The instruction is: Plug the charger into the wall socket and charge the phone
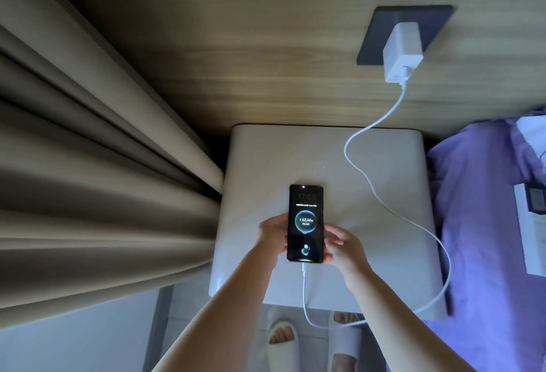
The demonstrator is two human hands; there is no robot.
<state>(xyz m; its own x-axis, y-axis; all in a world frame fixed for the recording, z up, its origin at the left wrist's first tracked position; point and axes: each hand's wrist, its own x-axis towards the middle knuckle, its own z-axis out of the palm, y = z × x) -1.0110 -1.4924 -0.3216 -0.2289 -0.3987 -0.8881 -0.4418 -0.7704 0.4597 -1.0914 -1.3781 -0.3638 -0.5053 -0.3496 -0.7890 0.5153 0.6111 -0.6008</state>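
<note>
black phone [305, 224] lengthwise toward wall, cable [304, 286] end nearest.

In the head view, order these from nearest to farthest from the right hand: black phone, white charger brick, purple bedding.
From the right hand:
1. Black phone, touching, just left.
2. Purple bedding, to the right.
3. White charger brick, up in the wall socket.

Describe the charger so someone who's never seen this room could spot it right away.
Look at the wood-grain wall above the pale bedside table. On it is a dark socket plate, and the charger is the white block plugged into it. It is the only white thing on the wall, with a white cable running down to the phone.
</note>
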